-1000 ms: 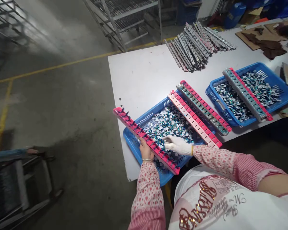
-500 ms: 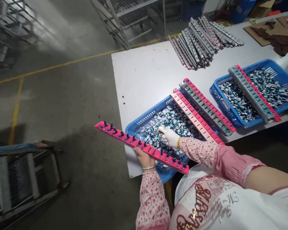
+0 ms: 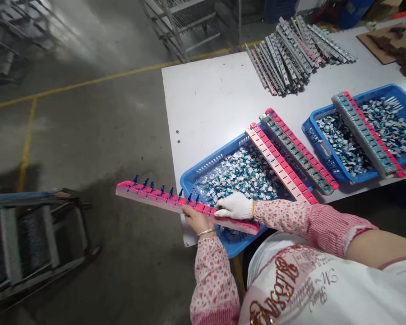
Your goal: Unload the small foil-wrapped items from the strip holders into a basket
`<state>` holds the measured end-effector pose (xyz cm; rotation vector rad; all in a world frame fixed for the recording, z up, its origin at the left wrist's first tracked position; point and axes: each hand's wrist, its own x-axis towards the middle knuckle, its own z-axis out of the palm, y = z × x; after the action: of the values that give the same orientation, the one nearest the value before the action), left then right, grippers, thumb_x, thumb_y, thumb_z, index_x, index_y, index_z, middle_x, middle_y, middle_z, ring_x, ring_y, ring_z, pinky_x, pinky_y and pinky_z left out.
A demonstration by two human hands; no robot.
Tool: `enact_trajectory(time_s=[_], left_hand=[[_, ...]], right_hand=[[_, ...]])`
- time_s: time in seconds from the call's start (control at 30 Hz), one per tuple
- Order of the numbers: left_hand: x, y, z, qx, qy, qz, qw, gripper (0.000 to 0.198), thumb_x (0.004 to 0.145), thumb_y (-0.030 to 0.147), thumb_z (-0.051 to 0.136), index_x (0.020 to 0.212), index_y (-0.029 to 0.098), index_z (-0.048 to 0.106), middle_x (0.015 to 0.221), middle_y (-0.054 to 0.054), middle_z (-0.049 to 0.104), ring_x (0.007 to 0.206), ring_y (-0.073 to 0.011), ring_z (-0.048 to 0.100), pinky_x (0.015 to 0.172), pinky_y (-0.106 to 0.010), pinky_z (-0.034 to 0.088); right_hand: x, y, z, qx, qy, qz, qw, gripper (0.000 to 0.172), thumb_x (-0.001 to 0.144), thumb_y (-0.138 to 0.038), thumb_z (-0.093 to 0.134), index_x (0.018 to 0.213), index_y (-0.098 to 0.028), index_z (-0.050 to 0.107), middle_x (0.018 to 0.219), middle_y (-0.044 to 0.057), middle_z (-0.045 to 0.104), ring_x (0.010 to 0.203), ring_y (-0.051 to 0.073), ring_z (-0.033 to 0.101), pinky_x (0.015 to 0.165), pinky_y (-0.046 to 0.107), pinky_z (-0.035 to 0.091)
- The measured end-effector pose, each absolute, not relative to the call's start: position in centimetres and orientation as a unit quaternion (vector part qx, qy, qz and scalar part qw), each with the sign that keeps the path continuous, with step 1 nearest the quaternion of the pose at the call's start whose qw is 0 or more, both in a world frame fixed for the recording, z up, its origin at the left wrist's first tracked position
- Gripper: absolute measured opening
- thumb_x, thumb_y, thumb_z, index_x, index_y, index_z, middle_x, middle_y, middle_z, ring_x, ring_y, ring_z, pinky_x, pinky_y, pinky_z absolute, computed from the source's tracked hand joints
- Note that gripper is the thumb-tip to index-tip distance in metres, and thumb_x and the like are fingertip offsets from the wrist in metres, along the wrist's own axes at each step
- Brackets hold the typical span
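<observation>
My left hand [image 3: 198,221] is closed around the middle of a long pink slotted strip [image 3: 149,193], held level over the front of a blue basket. Dark blue pointed pieces [image 3: 162,188] stand up from its slots on the left half. My right hand [image 3: 235,206], in a white glove, has its fingertips pressed together at the strip's top face, right of my left hand; whatever they pinch is hidden. Small white, blue and green pieces [image 3: 243,169] fill the blue basket [image 3: 203,163] beneath.
Two slotted strips [image 3: 279,164] [image 3: 299,151] lie across the basket's right part. A second blue basket [image 3: 313,126] of similar pieces stands to the right, with strips across it. Grey strips [image 3: 284,58] are piled at the table's back. A metal rack [image 3: 176,27] stands behind the table [image 3: 206,95].
My right hand has moved from the loose pieces in the basket onto the pink strip. My left hand has tilted the strip to a more level position, showing its pale side.
</observation>
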<state>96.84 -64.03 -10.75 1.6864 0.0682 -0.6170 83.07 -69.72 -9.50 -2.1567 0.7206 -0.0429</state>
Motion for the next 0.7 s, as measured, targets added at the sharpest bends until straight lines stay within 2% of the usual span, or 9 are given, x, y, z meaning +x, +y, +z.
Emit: enact_trajectory(time_s=[0.07, 0.17, 0.33, 0.4, 0.57, 0.7], left_hand=[[97.0, -64.3, -10.0, 0.752, 0.038, -0.233, 0.616, 0.046, 0.086, 0.062, 0.042, 0.093, 0.02, 0.058, 0.094, -0.006, 0.064, 0.088, -0.0177, 0.063, 0.075, -0.03, 0.051], [97.6, -64.6, -9.2, 0.755, 0.015, -0.253, 0.605, 0.049, 0.086, 0.063, 0.041, 0.085, 0.018, 0.058, 0.081, -0.005, 0.063, 0.075, -0.016, 0.062, 0.071, -0.03, 0.051], [98.4, -64.7, -8.4, 0.743, 0.009, -0.278, 0.609, 0.055, 0.086, 0.067, 0.036, 0.08, 0.017, 0.059, 0.072, -0.004, 0.061, 0.064, -0.0147, 0.061, 0.063, -0.028, 0.05], [98.6, -64.9, -8.0, 0.751, -0.003, -0.27, 0.602, 0.055, 0.086, 0.066, 0.035, 0.078, 0.017, 0.059, 0.071, -0.004, 0.061, 0.064, -0.0151, 0.06, 0.063, -0.028, 0.05], [99.4, -65.3, -8.7, 0.829, -0.027, -0.147, 0.539, 0.049, 0.083, 0.064, 0.043, 0.07, 0.018, 0.054, 0.068, -0.004, 0.055, 0.067, -0.017, 0.054, 0.068, -0.032, 0.047], [100.1, -64.6, -10.2, 0.832, -0.011, -0.106, 0.544, 0.044, 0.083, 0.061, 0.042, 0.073, 0.019, 0.051, 0.072, -0.004, 0.055, 0.07, -0.0174, 0.054, 0.069, -0.033, 0.047]], right_hand=[[83.4, -69.6, -9.3, -0.817, 0.325, -0.035, 0.476, 0.043, 0.09, -0.058, 0.048, 0.1, -0.021, 0.066, 0.077, 0.002, 0.065, 0.07, 0.015, 0.058, 0.063, 0.024, 0.036], [84.0, -69.6, -9.0, -0.724, 0.379, -0.05, 0.574, 0.035, 0.088, -0.051, 0.054, 0.093, -0.018, 0.065, 0.067, -0.002, 0.06, 0.061, 0.011, 0.053, 0.059, 0.022, 0.036], [84.8, -69.3, -8.8, -0.625, 0.376, -0.054, 0.682, 0.034, 0.087, -0.051, 0.054, 0.091, -0.018, 0.059, 0.058, -0.007, 0.049, 0.046, 0.008, 0.043, 0.047, 0.022, 0.032], [84.7, -69.1, -8.4, -0.645, 0.373, -0.064, 0.664, 0.032, 0.087, -0.05, 0.054, 0.09, -0.019, 0.059, 0.062, -0.005, 0.053, 0.049, 0.009, 0.046, 0.049, 0.022, 0.034], [84.4, -70.4, -6.8, -0.812, 0.294, -0.132, 0.486, 0.035, 0.087, -0.054, 0.056, 0.09, -0.021, 0.065, 0.08, 0.001, 0.065, 0.075, 0.014, 0.059, 0.068, 0.025, 0.038], [84.8, -73.9, -7.7, -0.809, 0.388, -0.091, 0.432, 0.042, 0.094, -0.055, 0.043, 0.102, -0.02, 0.064, 0.084, 0.003, 0.067, 0.078, 0.016, 0.06, 0.07, 0.026, 0.04]])
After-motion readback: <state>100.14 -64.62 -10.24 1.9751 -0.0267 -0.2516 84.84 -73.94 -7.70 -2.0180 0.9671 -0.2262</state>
